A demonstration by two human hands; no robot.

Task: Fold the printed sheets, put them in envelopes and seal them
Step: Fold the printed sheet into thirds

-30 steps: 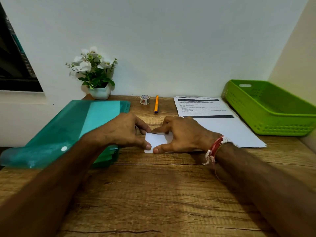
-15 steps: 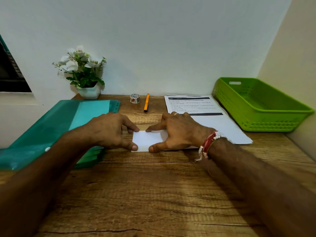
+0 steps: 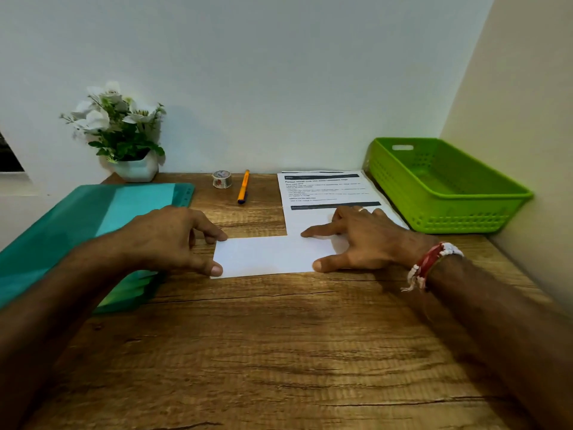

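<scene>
On the brown wooden desk [image 3: 279, 352] the folded white paper sheet [image 3: 273, 257] lies flat at mid-table, the left hand [image 3: 173, 237] pressing its left end and the right hand [image 3: 362, 240], spread apart from it, pressing its right, so uneven pressure could skew the crease or drag the farther stack of printed white sheets [image 3: 322, 190].

The right hand [image 3: 369, 240] wears a ring [image 3: 360, 209] and red-and-white bracelet [image 3: 432, 263].

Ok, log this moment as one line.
step: folding | left hand: presses sheet at left end | right hand: presses its right end | printed stack: flat, behind sheet
</scene>
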